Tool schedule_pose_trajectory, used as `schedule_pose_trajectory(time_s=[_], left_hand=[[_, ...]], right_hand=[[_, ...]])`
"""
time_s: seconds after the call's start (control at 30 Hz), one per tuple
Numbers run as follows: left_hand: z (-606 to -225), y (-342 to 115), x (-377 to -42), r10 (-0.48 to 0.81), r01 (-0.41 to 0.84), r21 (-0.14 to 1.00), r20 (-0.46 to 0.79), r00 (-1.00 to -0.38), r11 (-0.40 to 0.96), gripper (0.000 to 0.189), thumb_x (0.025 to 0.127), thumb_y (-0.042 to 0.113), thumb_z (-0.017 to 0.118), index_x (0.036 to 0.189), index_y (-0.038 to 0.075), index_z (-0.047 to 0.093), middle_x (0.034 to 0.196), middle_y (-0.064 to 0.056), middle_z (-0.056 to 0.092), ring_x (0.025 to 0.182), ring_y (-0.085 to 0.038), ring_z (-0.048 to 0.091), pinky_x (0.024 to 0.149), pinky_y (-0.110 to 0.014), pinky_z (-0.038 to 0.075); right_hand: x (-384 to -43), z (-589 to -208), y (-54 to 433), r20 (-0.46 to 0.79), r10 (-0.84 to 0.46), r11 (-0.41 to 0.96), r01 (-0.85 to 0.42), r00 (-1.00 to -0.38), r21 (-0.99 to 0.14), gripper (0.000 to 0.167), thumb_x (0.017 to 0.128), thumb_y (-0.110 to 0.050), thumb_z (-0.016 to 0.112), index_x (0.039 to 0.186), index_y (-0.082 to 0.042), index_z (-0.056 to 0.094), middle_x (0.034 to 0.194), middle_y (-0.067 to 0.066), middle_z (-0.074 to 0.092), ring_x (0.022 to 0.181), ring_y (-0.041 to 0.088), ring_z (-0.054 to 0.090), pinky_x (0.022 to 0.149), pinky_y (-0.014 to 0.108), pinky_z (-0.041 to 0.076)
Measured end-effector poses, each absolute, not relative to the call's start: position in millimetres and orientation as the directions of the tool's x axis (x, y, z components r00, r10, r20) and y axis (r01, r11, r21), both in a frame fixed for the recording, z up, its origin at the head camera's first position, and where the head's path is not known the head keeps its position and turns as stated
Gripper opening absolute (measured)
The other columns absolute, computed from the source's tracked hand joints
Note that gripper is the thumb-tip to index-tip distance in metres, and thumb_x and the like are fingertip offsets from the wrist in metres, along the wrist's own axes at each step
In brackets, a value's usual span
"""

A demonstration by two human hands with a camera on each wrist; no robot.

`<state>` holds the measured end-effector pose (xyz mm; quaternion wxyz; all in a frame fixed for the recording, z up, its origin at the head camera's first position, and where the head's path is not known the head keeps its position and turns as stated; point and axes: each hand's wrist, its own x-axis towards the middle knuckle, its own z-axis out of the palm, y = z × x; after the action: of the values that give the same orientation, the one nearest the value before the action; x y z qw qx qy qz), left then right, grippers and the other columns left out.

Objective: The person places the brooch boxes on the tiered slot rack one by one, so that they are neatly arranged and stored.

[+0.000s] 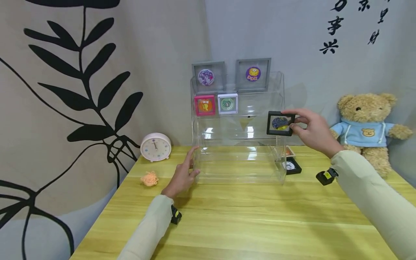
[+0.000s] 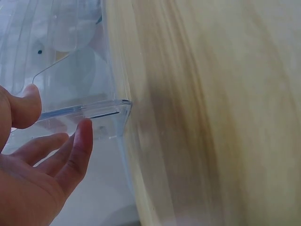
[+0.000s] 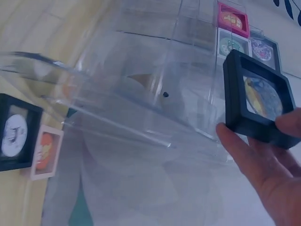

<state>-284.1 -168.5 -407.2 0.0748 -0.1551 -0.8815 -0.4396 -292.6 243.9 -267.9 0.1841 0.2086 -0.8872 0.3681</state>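
Note:
My right hand [image 1: 316,130] pinches a small black display frame [image 1: 269,124] by its right side, in front of the rack's right part. Inside the frame is a dark blue and yellow round piece. My left hand [image 1: 182,177] holds the left side of a clear tiered display rack [image 1: 240,166], with the thumb and fingers on either side of the panel [image 2: 70,112]. Two large grey frames [image 1: 252,86] stand on the rack's top tier. Below them at the left are a pink-red frame [image 1: 196,105] and a white frame [image 1: 228,112].
A black frame [image 1: 297,169] and a pale pink frame [image 3: 57,146] lie on the table [image 1: 243,224] by the rack's right side. To the left are a round clock [image 1: 156,147] and an orange figure [image 1: 149,178]. A teddy bear [image 1: 367,126] sits at the right.

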Motion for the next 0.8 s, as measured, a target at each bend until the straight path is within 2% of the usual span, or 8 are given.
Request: schedule_pose_trajectory(time_s=[0.13,0.3,0.37,0.47,0.63,0.7,0.8], left_hand=[[-407.9,-167.4,-284.2,0.207,0.326,0.748,0.253,-0.945,0.579,0.091,0.096,-0.002,0.061,0.155,0.050,0.016,0.150,-0.033,0.044,0.128,-0.049,0.057,0.095,-0.055,0.059],[-406.1,-170.1,-284.6,0.205,0.313,0.745,0.237,-0.950,0.589,0.092,0.096,0.001,0.063,0.153,0.055,0.014,0.150,-0.032,0.045,0.129,-0.048,0.057,0.093,-0.053,0.060],[-404.8,-171.6,-284.7,0.207,0.314,0.751,0.238,-0.949,0.581,0.092,0.096,0.002,0.064,0.153,0.055,0.015,0.150,-0.032,0.044,0.129,-0.048,0.057,0.092,-0.053,0.061],[-403.4,-173.1,-286.4,0.226,0.321,0.756,0.232,-0.946,0.570,0.091,0.095,0.007,0.066,0.153,0.055,0.015,0.151,-0.034,0.042,0.129,-0.050,0.056,0.091,-0.055,0.061],[-402.6,-173.1,-287.5,0.213,0.308,0.749,0.224,-0.951,0.586,0.090,0.093,0.019,0.072,0.152,0.057,0.015,0.153,-0.032,0.041,0.131,-0.048,0.055,0.095,-0.060,0.058],[-403.1,-172.1,-287.2,0.196,0.300,0.756,0.228,-0.954,0.582,0.091,0.091,0.020,0.075,0.151,0.057,0.017,0.153,-0.031,0.043,0.130,-0.047,0.056,0.095,-0.061,0.057],[-405.6,-170.0,-287.2,0.193,0.302,0.763,0.233,-0.953,0.571,0.091,0.090,0.017,0.076,0.152,0.052,0.019,0.151,-0.030,0.045,0.127,-0.048,0.058,0.095,-0.060,0.058]], right_hand=[[-304.2,-258.9,233.9,0.529,-0.231,0.651,-0.534,-0.817,-0.540,0.052,0.094,0.008,0.053,0.138,-0.017,0.060,0.135,0.018,0.054,0.113,0.045,0.066,0.054,0.017,0.051],[-323.3,-247.1,218.5,0.578,-0.233,0.673,-0.558,-0.782,-0.485,0.052,0.092,0.008,0.052,0.137,-0.015,0.061,0.135,0.021,0.055,0.108,0.041,0.068,0.050,0.019,0.049],[-330.9,-241.4,212.0,0.600,-0.238,0.684,-0.571,-0.763,-0.455,0.051,0.091,0.008,0.052,0.137,-0.013,0.062,0.135,0.022,0.056,0.107,0.041,0.068,0.056,0.019,0.049],[-341.2,-232.8,203.1,0.624,-0.239,0.700,-0.577,-0.744,-0.421,0.049,0.091,0.008,0.050,0.135,-0.010,0.063,0.134,0.023,0.058,0.107,0.041,0.068,0.064,0.028,0.051],[-355.2,-222.8,188.4,0.600,-0.228,0.716,-0.550,-0.767,-0.430,0.049,0.091,0.009,0.047,0.134,-0.009,0.063,0.137,0.023,0.056,0.108,0.040,0.063,0.081,0.049,0.056],[-360.0,-221.2,183.0,0.588,-0.231,0.712,-0.547,-0.775,-0.440,0.050,0.091,0.010,0.046,0.134,-0.009,0.063,0.137,0.023,0.055,0.109,0.040,0.062,0.089,0.052,0.056],[-365.1,-220.8,177.3,0.583,-0.227,0.700,-0.547,-0.780,-0.459,0.052,0.089,0.013,0.044,0.132,-0.008,0.063,0.134,0.024,0.056,0.109,0.041,0.061,0.091,0.053,0.056]])
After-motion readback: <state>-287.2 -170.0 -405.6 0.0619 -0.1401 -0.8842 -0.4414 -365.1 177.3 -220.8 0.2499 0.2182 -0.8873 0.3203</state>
